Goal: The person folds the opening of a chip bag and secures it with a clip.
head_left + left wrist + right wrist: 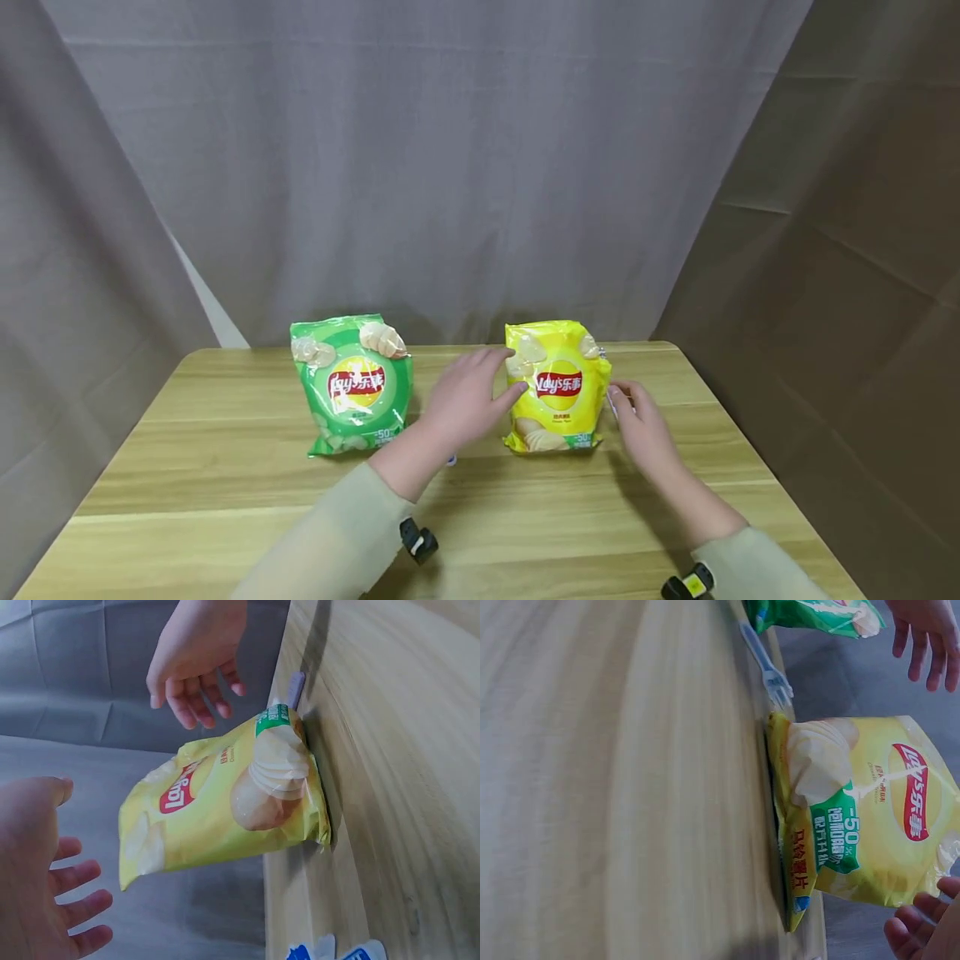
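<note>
A yellow Lay's chip bag stands upright on the wooden table. My left hand hovers just left of it with fingers spread, and the left wrist view shows a gap between them. On the bag's right side is my right hand, fingers relaxed and also clear of the bag. Only its fingertips show in the right wrist view. Neither hand holds anything.
A green Lay's bag stands further left on the table. A blue plastic fork lies between the two bags. A small pale utensil lies by the yellow bag's right side. Grey curtains surround the table.
</note>
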`<action>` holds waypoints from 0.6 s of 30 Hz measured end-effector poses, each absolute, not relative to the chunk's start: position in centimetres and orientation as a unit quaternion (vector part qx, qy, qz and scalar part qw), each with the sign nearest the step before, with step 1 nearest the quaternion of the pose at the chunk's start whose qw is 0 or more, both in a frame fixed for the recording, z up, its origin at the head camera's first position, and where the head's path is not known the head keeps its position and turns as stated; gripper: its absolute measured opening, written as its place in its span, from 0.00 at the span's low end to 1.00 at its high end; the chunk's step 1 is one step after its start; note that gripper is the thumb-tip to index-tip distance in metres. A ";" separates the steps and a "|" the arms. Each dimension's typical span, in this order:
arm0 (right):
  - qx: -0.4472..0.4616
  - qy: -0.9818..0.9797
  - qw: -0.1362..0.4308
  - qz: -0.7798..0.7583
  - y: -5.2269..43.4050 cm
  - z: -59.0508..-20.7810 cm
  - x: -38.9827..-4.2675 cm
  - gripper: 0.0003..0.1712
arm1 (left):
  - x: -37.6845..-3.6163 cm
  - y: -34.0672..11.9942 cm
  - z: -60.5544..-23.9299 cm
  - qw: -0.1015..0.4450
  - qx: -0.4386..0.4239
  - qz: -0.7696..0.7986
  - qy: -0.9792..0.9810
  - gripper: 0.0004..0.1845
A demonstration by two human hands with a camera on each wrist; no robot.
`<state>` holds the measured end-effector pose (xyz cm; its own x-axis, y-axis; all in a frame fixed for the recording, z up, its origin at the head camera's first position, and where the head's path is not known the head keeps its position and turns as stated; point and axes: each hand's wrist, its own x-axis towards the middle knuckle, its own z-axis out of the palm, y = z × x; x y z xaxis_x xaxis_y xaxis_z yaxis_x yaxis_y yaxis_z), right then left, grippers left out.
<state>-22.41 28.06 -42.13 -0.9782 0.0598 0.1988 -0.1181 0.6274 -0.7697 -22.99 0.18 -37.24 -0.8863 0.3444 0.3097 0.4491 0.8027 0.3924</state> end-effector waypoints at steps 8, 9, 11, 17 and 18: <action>-0.012 -0.895 0.085 0.439 28.4 -41.6 -23.4 0.35 | -25.5 2.7 -36.6 0.131 -0.215 -0.217 -0.943 0.33; -0.015 -0.895 0.080 0.438 28.4 -41.6 -23.5 0.35 | -25.7 3.0 -36.4 0.129 -0.211 -0.212 -0.945 0.33; -0.018 -0.897 0.073 0.435 28.4 -41.7 -23.7 0.35 | -26.2 3.4 -36.0 0.127 -0.201 -0.199 -0.951 0.34; -0.019 -0.903 0.064 0.425 28.4 -42.4 -24.3 0.34 | -27.6 4.5 -35.7 0.131 -0.194 -0.174 -0.957 0.33; -0.021 -0.903 0.061 0.425 28.4 -42.4 -24.3 0.34 | -27.8 4.7 -35.7 0.133 -0.196 -0.171 -0.956 0.33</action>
